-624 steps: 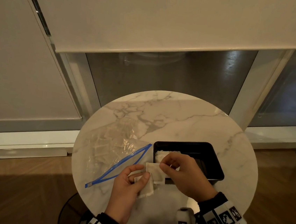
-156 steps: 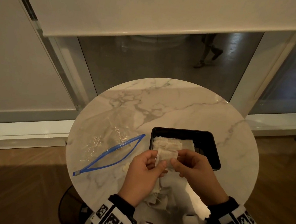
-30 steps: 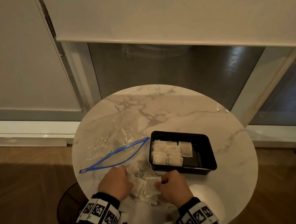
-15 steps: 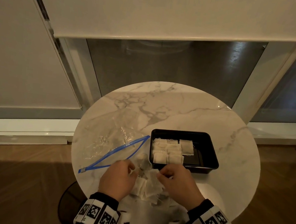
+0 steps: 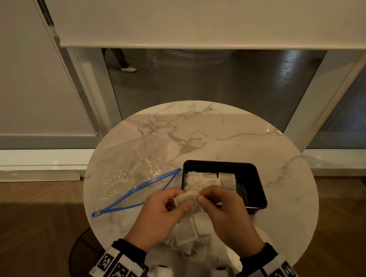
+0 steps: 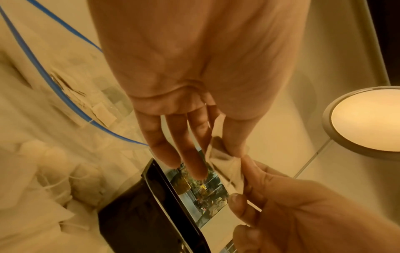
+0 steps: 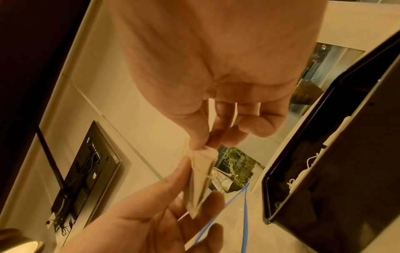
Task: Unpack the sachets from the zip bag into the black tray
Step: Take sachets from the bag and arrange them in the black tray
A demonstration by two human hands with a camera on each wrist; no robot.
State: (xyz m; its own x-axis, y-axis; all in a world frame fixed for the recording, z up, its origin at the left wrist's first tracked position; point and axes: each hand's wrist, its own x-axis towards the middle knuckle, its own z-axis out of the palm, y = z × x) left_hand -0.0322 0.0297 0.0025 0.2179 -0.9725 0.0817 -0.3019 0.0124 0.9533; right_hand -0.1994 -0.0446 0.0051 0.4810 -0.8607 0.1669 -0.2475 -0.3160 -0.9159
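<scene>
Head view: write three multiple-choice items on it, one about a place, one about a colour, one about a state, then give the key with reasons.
1. Where does the zip bag lie?
A. left of the black tray
B. inside the tray
C. on the floor

2. What colour is the bag's zip strip?
A. red
B. blue
C. green

3. What are the two hands doing?
A. resting flat on the marble table
B. both pinching one sachet
C. lifting the tray

Key: 1 A, the bag lies flat on the table beside the tray's left wall. 2 B, a blue line edges its open mouth. 3 B, the left hand and right hand meet on a single sachet above the loose pile.
</scene>
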